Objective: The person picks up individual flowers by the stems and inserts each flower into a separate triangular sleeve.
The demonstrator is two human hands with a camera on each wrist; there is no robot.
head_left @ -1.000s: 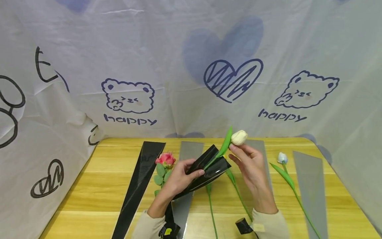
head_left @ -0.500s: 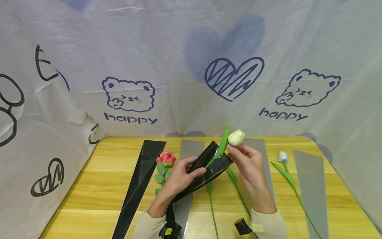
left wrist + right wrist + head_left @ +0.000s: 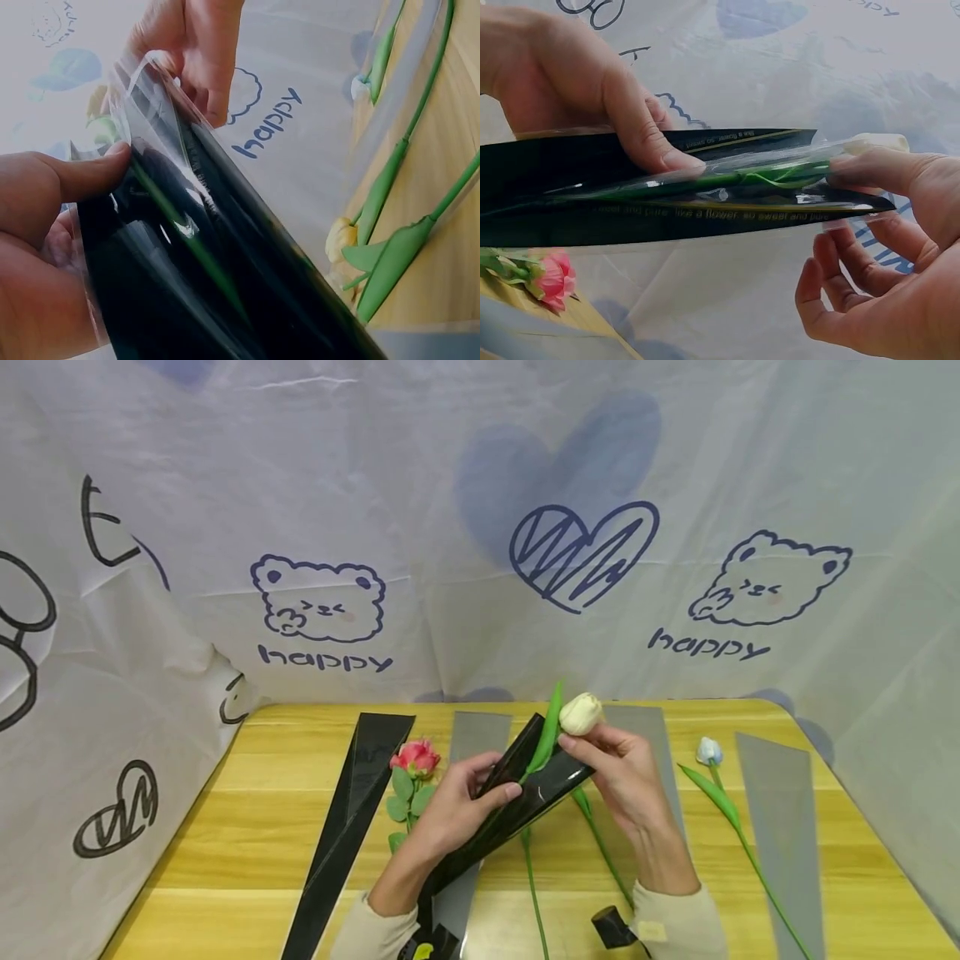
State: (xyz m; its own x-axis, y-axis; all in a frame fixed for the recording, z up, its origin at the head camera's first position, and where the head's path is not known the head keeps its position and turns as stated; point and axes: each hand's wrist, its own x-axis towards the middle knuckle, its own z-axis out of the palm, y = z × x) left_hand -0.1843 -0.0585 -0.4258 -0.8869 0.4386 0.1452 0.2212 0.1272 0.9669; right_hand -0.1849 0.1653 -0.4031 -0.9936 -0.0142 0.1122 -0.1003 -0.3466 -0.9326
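Observation:
My left hand [image 3: 465, 806] grips a black flower sleeve [image 3: 551, 789] with a clear front, its thumb lying over the clear film. Inside it runs the green stem of a white tulip [image 3: 581, 714], whose head and leaf tip stand out past the sleeve's wide end. With thumb and fingertips my right hand [image 3: 630, 785] pinches the tulip just below its head, close to the sleeve's edge. Gold lettering shows along the sleeve [image 3: 742, 213] in the right wrist view. The lower stem is hidden in the dark sleeve.
Another black sleeve [image 3: 348, 810] lies left, beside a pink rose [image 3: 416, 760]. Grey sleeves, including one at far right [image 3: 783, 827], lie on the wooden table [image 3: 225, 827]. A pale blue tulip [image 3: 709, 752] lies right; a yellow flower [image 3: 343, 240] shows in the left wrist view. Printed cloth hangs behind.
The white tulip has slid down and left, deeper into the black sleeve, with my right hand following it. My left hand keeps its grip and has hardly moved.

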